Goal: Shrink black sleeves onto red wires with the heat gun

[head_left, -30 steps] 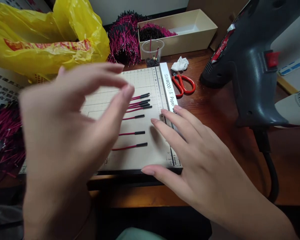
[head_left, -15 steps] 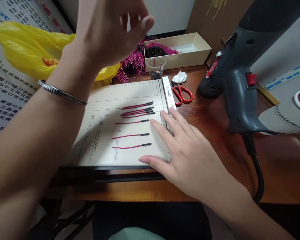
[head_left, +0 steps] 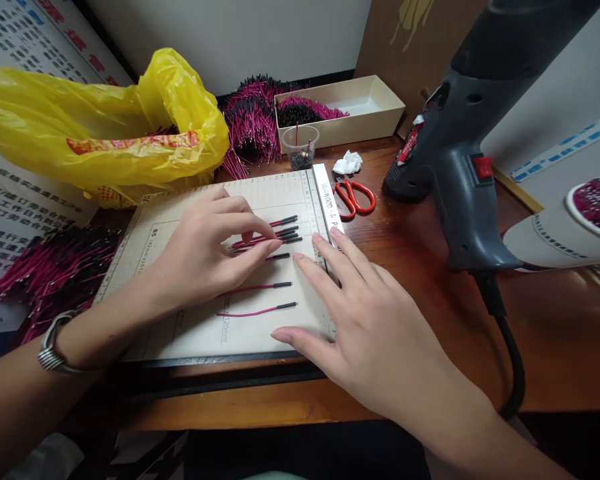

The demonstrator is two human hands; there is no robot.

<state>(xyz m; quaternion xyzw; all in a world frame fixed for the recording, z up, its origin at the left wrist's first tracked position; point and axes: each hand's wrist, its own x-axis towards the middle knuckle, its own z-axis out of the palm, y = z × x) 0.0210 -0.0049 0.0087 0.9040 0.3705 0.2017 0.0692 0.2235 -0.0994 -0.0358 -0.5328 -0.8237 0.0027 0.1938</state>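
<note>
left hand [head_left: 215,250]: thumb and index close together over red-black wires [head_left: 287,306], can't tell if pinching | right hand [head_left: 373,317]: spread, by printed board [head_left: 260,337] edge | wires: on board, atop tabletop [head_left: 420,273]

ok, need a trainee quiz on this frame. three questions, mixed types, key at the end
1. Which hand has its fingertips at the grouped red-and-black wires on the ruled board?
2. True or false: the red-handled scissors lie between the white printed rail and the grey gun-shaped tool.
3. What stands in front of the left end of the open cream box?
A) yellow bag
B) clear plastic cup
C) white paper cup

Key:
1. The left hand; the right hand is spread over the board's right edge.
2. True.
3. B.
</note>
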